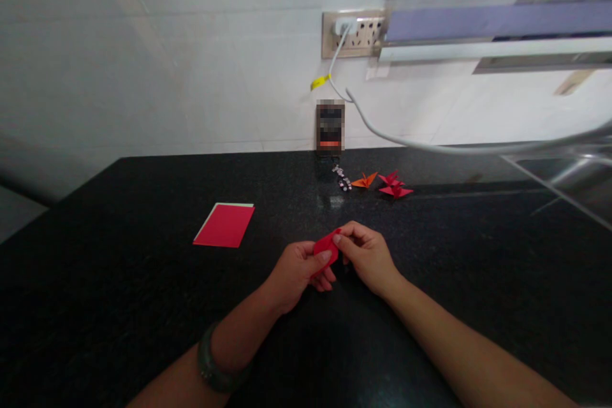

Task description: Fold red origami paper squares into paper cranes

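Observation:
A small folded piece of red origami paper (324, 247) is held above the dark countertop, between both hands. My left hand (302, 268) grips its lower left side, thumb on top and fingers curled beneath. With thumb and forefinger, my right hand (366, 253) pinches the paper's upper right corner. Part of the folded paper is covered by the fingers. Farther left lies a stack of square paper (224, 225), red on top with a pale edge showing behind. Beyond the right hand sit an orange paper crane (364, 180) and two red paper cranes (396, 190).
A phone-like dark object (330, 127), pixelated, leans against the wall, with a beaded strap (341, 177) before it. A white cable (406, 140) runs from the wall socket (356, 33) to the right. A metal sink edge (564, 188) borders the black countertop (119, 280) at right.

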Available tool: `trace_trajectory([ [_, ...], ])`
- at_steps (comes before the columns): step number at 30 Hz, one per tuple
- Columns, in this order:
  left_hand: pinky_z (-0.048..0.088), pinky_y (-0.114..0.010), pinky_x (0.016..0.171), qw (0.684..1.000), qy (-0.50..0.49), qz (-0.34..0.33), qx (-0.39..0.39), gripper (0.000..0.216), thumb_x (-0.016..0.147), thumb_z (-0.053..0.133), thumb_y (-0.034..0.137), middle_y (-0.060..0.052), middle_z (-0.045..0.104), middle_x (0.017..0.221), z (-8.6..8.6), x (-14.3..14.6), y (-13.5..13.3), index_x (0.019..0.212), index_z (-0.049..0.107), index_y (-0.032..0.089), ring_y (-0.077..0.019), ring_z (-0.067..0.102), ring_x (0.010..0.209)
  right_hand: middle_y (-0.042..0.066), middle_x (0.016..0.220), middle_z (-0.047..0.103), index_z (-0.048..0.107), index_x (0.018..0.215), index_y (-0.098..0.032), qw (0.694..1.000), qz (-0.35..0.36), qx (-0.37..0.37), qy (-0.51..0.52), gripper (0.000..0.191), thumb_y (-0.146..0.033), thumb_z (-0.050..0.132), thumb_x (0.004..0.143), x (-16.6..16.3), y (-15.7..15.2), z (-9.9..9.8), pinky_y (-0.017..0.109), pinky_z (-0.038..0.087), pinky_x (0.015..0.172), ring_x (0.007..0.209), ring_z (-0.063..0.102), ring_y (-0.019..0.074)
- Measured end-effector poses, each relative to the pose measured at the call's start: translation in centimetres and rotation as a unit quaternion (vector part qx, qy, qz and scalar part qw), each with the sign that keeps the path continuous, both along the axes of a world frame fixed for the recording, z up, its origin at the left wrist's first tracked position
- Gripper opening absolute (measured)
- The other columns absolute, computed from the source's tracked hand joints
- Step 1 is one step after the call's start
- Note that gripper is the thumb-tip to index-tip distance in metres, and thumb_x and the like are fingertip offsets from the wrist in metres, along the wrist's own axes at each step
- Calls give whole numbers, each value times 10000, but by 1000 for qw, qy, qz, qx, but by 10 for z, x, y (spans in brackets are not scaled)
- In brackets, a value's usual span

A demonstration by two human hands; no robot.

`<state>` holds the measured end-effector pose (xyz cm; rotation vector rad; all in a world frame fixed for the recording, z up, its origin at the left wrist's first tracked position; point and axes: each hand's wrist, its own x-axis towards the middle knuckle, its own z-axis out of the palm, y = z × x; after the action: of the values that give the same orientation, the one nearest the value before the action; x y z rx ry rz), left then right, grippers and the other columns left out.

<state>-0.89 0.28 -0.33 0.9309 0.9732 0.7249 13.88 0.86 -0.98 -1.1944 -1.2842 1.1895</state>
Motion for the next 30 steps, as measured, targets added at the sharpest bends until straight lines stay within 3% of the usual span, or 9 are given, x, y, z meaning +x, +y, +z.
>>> trace_trajectory([
  [8,387,-158,389,1000,-10,-10,-21,231,707,618,340,1,602,492,0,-1,0,701,563,116,-66,519,374,-53,522,493,555,673,-157,1000,-3,9,21,147,-284,629,681,2,2,3,185,341,406,420,417,55],
  [16,396,-184,414,999,37,13,-3,234,699,606,348,-2,598,503,2,2,0,722,561,120,-81,523,390,-30,572,550,609,803,-154,999,8,-21,29,217,-330,605,675,5,5,8,195,373,396,424,435,64],
  [21,421,-220,472,973,192,33,128,182,757,518,316,-3,592,550,-1,3,-1,736,571,143,-113,554,459,-31,557,534,612,771,-146,1000,-9,-14,-7,179,-298,577,684,5,6,3,190,361,390,422,418,64],
  [25,391,-227,530,902,322,22,288,226,782,483,331,-15,604,589,-1,-1,-4,653,588,177,-136,568,546,-51,519,493,582,739,-154,999,-23,-28,-8,126,-261,548,682,3,5,4,180,353,368,403,410,63],
  [30,352,-225,539,861,363,16,355,221,791,479,317,-14,600,587,0,-3,-7,641,587,196,-138,552,552,-40,546,519,570,711,-161,999,-47,-16,-8,95,-243,541,672,1,2,4,188,361,386,409,432,68],
])
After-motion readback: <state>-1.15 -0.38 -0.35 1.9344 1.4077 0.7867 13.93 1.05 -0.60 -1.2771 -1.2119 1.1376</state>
